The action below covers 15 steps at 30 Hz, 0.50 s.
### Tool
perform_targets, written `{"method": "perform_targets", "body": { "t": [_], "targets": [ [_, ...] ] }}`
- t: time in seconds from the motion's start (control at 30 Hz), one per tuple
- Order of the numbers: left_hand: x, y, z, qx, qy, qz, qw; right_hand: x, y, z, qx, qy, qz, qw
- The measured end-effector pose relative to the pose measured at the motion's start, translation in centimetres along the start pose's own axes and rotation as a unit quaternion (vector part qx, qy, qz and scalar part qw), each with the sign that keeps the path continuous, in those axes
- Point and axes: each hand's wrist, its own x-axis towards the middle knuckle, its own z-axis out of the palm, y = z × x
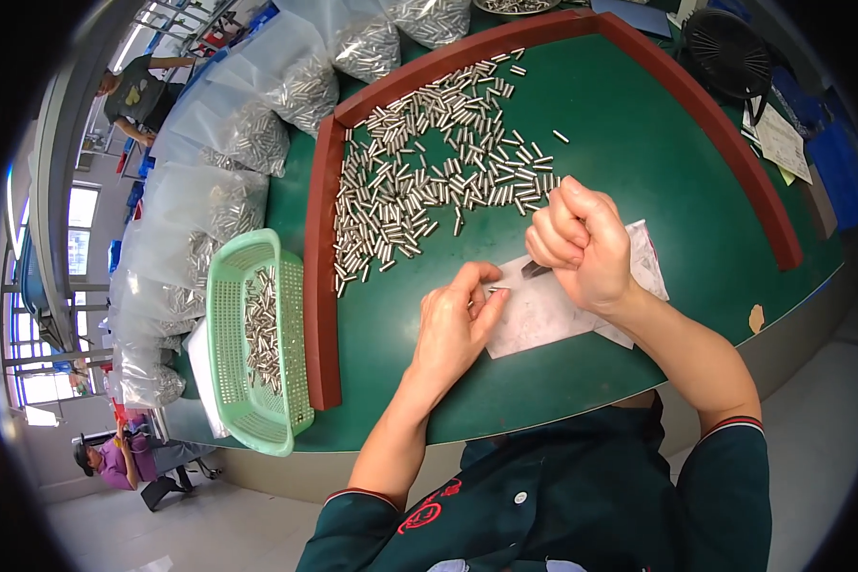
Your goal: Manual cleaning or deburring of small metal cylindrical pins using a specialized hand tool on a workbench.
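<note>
My left hand (458,319) pinches a small silver metal pin (494,289) between thumb and fingers, just above a clear plastic bag (543,310) lying flat on the green table (639,153). My right hand (582,243) is closed in a fist around a small dark tool (534,271) whose tip points toward the pin. A large heap of the same silver pins (429,162) is spread on the table just beyond both hands.
A red-brown raised border (321,286) frames the table. A light green plastic basket (257,343) with several pins sits at the left edge. Clear bags of pins (248,133) pile along the left. Papers (782,143) and a black fan (729,43) lie far right. Other people work at left.
</note>
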Motion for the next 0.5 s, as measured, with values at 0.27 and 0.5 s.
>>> {"method": "perform_targets", "body": {
  "t": [0.27,0.5],
  "targets": [
    [-0.1,-0.5,0.0,0.054,-0.007,0.029,0.998,-0.7,1.3,0.4,0.01,0.011,-0.009,1.0],
    [0.0,-0.3,0.2,0.034,0.015,0.015,0.999,-0.7,1.6,0.6,-0.007,0.029,-0.007,1.0]
  ]
}}
